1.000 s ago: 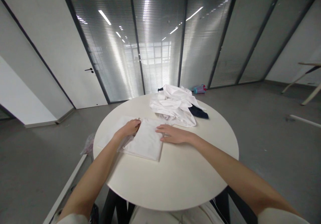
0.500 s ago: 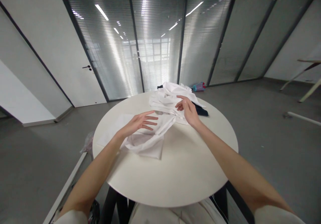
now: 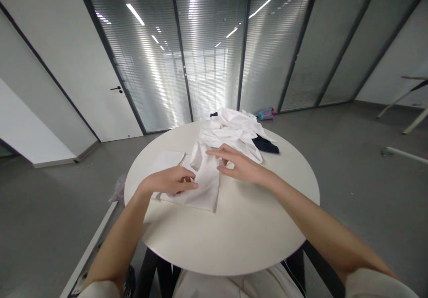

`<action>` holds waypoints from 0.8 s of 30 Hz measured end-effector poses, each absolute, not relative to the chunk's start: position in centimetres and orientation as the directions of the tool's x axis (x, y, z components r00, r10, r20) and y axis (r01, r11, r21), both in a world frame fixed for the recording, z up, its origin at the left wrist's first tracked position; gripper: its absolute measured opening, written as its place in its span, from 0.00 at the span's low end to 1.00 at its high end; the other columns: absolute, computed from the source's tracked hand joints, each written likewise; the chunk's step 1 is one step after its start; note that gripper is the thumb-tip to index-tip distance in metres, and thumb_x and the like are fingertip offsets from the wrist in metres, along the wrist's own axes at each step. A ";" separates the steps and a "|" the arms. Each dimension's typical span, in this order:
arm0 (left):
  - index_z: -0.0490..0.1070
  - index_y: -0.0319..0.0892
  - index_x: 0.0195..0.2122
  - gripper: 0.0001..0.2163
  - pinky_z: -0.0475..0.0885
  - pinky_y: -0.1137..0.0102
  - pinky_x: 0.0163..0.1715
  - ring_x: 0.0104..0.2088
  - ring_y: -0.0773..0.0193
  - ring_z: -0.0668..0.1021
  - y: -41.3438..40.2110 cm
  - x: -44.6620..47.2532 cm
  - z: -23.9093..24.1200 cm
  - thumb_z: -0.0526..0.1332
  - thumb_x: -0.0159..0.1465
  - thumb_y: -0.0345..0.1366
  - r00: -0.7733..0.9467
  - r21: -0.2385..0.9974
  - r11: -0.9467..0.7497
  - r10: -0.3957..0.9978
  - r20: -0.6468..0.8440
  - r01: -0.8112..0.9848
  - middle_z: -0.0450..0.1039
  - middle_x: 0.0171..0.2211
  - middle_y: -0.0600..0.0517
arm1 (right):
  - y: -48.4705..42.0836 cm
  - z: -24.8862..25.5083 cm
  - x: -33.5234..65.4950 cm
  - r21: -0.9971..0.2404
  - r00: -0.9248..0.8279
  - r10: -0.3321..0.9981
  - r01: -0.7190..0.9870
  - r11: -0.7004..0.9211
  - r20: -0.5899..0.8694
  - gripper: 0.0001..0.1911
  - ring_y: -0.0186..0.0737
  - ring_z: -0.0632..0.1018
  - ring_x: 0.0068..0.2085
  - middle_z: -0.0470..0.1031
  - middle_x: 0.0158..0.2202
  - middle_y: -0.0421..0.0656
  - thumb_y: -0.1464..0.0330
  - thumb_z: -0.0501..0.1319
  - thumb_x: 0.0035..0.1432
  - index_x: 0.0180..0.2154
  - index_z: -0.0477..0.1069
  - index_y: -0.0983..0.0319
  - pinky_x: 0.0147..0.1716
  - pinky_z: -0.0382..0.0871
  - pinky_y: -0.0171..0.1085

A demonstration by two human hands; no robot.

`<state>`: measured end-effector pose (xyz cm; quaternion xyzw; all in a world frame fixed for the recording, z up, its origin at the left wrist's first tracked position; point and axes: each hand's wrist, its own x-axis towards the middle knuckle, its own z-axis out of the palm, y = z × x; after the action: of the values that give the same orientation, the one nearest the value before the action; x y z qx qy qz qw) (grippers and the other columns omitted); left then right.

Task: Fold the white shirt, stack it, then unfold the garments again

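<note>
On the round white table (image 3: 234,235) lies a folded white cloth (image 3: 202,186). My left hand (image 3: 170,181) rests on its left part with the fingers stretched flat, pressing it down. My right hand (image 3: 234,164) hovers just above the cloth's right upper edge, fingers spread and holding nothing. A fold of the white cloth stands up between the two hands. Behind them sits a crumpled pile of white clothes (image 3: 230,133) with a dark garment (image 3: 265,145) under its right side.
A flat white sheet (image 3: 163,160) lies on the table left of the cloth. A blue and pink bottle (image 3: 265,112) lies on the grey floor by the glass wall. Table legs stand at the far right (image 3: 414,120); a white beam (image 3: 90,249) runs along the lower left.
My right hand came back from the clothes pile to the folded cloth. My left hand dropped from a raised, open pose onto the cloth, which now lies flatter.
</note>
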<state>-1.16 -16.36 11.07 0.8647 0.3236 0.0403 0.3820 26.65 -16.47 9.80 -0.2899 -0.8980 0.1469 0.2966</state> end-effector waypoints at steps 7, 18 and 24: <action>0.71 0.44 0.60 0.22 0.74 0.63 0.48 0.50 0.54 0.79 -19.4 1.5 13.5 0.53 0.71 0.49 0.789 0.816 -0.548 0.577 0.212 0.182 0.76 0.54 0.43 | -18.0 11.3 27.1 -0.192 -0.763 0.619 0.590 0.784 0.186 0.20 0.45 0.75 0.39 0.75 0.36 0.45 0.79 0.55 0.56 0.44 0.78 0.58 0.39 0.65 0.38; 0.72 0.44 0.56 0.27 0.72 0.59 0.48 0.50 0.46 0.77 -15.8 -6.8 4.8 0.64 0.59 0.53 0.256 0.106 -0.269 0.959 0.123 0.957 0.71 0.54 0.41 | -18.5 9.3 41.7 -0.347 -0.426 0.897 0.828 0.440 0.121 0.20 0.50 0.79 0.41 0.79 0.40 0.50 0.57 0.54 0.64 0.44 0.81 0.59 0.41 0.72 0.45; 0.75 0.43 0.48 0.15 0.73 0.63 0.40 0.46 0.49 0.79 -16.1 -5.7 3.9 0.55 0.65 0.39 0.240 -0.050 -0.237 0.967 0.088 0.970 0.74 0.49 0.42 | -18.2 8.8 35.6 -0.350 -0.589 0.799 0.727 0.590 0.124 0.20 0.52 0.76 0.51 0.75 0.51 0.50 0.60 0.58 0.65 0.56 0.74 0.58 0.51 0.69 0.46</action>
<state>-5.69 -16.06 3.93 0.7861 0.6160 0.0194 -0.0470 35.59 -18.20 8.85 -0.4328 -0.8814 0.1322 0.1354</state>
